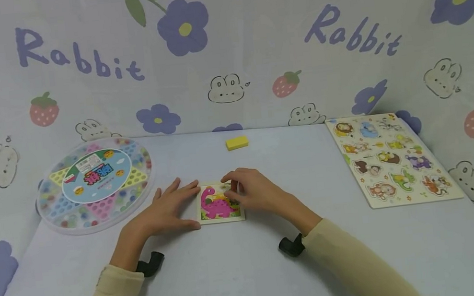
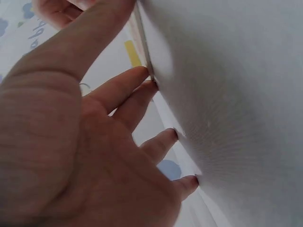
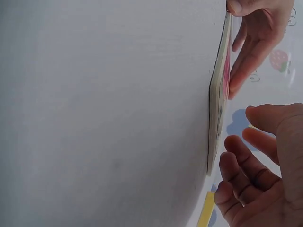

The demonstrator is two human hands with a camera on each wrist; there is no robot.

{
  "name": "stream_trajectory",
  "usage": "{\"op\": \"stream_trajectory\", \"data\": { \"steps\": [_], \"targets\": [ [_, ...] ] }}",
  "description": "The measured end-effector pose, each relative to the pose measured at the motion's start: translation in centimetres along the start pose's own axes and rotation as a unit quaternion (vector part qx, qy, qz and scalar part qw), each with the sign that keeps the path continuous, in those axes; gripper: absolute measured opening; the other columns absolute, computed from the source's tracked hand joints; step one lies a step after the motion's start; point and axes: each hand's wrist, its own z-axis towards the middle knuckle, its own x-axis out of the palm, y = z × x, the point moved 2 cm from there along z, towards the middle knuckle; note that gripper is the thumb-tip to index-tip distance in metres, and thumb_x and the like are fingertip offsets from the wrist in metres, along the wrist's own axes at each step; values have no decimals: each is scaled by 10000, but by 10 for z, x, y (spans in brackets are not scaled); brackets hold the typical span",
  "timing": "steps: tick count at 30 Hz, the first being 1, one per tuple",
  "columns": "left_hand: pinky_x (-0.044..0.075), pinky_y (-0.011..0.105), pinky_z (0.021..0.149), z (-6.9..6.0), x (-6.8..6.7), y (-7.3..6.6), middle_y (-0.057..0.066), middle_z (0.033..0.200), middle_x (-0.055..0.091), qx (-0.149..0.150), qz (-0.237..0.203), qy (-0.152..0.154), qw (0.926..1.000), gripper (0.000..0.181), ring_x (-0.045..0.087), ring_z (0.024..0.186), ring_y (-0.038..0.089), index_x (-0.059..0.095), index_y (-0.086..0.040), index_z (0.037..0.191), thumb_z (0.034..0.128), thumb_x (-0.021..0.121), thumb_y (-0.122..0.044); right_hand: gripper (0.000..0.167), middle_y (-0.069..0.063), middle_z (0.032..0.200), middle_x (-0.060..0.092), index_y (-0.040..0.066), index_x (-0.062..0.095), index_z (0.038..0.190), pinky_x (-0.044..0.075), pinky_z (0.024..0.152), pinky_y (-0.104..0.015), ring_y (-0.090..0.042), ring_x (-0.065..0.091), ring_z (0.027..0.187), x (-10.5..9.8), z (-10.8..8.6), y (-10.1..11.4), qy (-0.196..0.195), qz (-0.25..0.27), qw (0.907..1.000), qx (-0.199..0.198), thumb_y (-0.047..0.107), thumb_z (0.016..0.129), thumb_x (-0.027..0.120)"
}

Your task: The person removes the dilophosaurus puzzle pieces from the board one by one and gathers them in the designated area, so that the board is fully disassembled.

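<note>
A small square picture puzzle (image 1: 219, 211) with a pink dinosaur lies flat in the middle of the table in the head view. My left hand (image 1: 161, 214) is spread at its left side, the thumb and a forefinger touching the edge. In the left wrist view its fingers (image 2: 125, 92) are straight. My right hand (image 1: 256, 189) hovers over the puzzle's upper right part, fingers loosely bent. From the right wrist view, the thumb and fingers (image 3: 251, 165) stand apart with nothing between them, beside the puzzle's pale thick edge (image 3: 215, 104).
A yellow block (image 1: 237, 142) lies behind the puzzle. At the left is a round Chinese checkers set (image 1: 96, 213) with coloured marbles. A wooden board (image 1: 394, 160) with several animal pieces lies at the right. A printed cloth (image 1: 247, 36) hangs behind the table.
</note>
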Motion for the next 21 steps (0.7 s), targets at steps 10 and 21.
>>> {"op": "stream_trajectory", "data": {
  "steps": [10,21],
  "targets": [
    [-104,757,1268,-3,9,17,33,1790,228,222,-368,-27,9991,867,-48,1669,459,342,-200,1676,960,744,-478,336,-3,893,656,91,686,1345,504,726,-228,-126,561,800,13,19,8,89,20,9998,-198,231,1041,677],
    [-143,756,1252,-4,14,20,47,1797,201,408,-428,-156,9981,858,-76,1662,472,319,-193,1683,979,734,-454,337,21,832,657,146,691,1372,461,672,-222,-114,555,740,17,41,10,487,-95,9984,-259,251,1053,664]
  ]
}}
